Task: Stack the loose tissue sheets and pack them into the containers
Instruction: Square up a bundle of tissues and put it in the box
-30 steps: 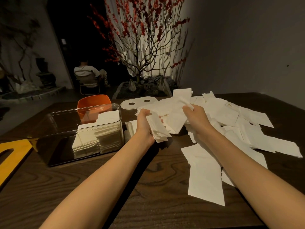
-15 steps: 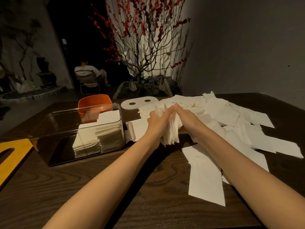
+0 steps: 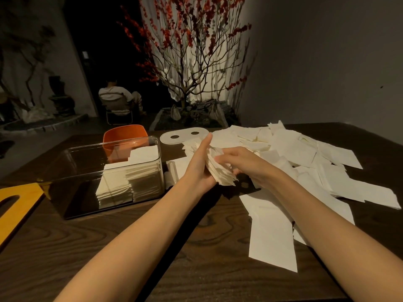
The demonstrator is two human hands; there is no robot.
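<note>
Head view, left hand: the left hand (image 3: 197, 168) holds a thick bundle of soft white tissue sheets (image 3: 220, 171) upright, straight fingers flat along its far face.
Head view, right hand: the right hand (image 3: 242, 163) presses the bundle's near face; fingers curved loosely.
Loose sheets: thin white paper squares (image 3: 305, 153) sprawl rightward beyond the right fingers on the dark grained wooden table (image 3: 135, 240).
Container: clear rectangular plastic box (image 3: 104, 177), left of the left fingers, part-filled with stacked tissues.
Handling: probably light, limp, easily fanned; best squeezed across both broad faces.
</note>
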